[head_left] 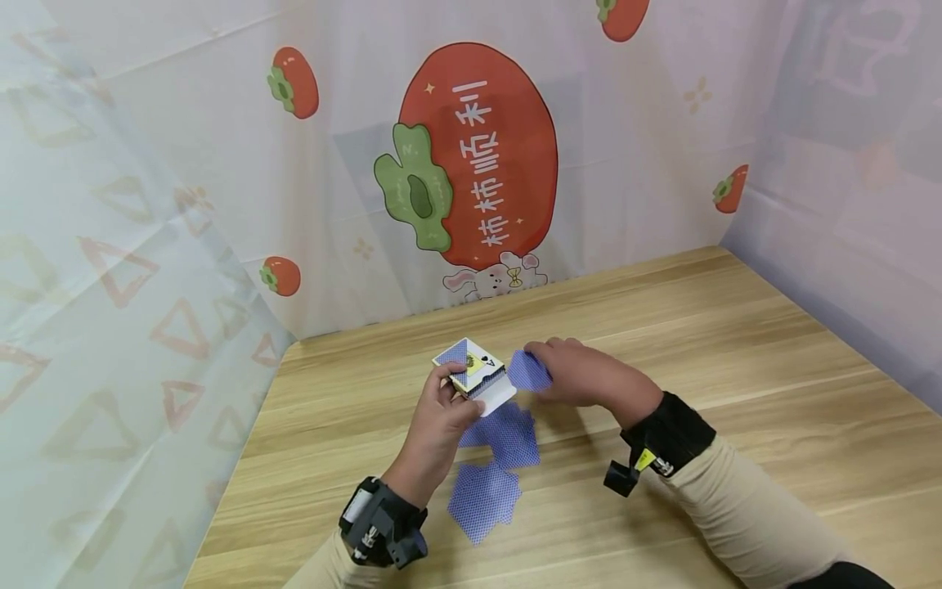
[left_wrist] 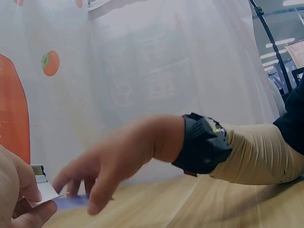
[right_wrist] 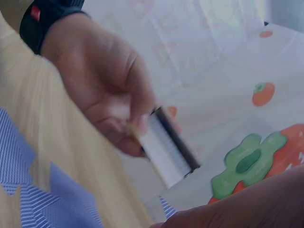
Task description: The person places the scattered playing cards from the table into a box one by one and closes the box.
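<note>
My left hand (head_left: 436, 429) grips a playing-card box (head_left: 471, 366) with thumb and fingers. The box is white and blue with a black-printed "A" on its face, and its white end flap (head_left: 500, 397) hangs open toward the right. To the right of the box, my right hand (head_left: 589, 375) pinches blue-patterned playing cards (head_left: 528, 371) between thumb and fingers. The right wrist view shows the box's open end (right_wrist: 173, 142), blurred. Below the hands, loose playing cards (head_left: 517, 438) lie overlapping, backs up, with another overlapping cluster of cards (head_left: 482, 497) nearer me.
The wood-grain table (head_left: 331, 425) runs back to a white printed curtain (head_left: 353, 270) with red persimmon pictures. Curtains also hang at the left and right sides. Each wrist bears a black strap with a small camera (head_left: 621, 478).
</note>
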Demonstrator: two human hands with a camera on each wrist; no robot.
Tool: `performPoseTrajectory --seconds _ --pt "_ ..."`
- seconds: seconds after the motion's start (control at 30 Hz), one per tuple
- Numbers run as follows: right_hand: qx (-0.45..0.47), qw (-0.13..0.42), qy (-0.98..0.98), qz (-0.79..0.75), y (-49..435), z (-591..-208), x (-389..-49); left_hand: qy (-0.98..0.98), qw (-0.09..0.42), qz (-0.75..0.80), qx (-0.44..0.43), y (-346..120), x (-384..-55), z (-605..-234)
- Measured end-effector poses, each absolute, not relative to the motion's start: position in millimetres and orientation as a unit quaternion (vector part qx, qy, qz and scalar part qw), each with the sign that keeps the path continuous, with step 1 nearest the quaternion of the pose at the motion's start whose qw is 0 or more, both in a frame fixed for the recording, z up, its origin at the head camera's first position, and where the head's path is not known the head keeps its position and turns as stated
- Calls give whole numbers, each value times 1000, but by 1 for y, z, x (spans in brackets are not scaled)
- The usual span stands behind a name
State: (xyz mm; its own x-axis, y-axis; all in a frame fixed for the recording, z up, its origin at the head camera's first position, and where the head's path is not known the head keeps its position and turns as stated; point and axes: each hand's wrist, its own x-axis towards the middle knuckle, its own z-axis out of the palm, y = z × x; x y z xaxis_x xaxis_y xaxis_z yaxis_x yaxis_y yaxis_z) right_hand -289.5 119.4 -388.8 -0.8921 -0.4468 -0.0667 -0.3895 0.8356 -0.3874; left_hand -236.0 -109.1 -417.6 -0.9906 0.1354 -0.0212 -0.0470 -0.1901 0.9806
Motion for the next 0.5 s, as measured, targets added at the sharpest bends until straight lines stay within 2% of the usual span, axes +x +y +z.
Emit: performPoseTrajectory --seconds 0.5 --pt "-219 50 959 -173 130 -343 -260 635 51 770 29 -112 -237 -413"
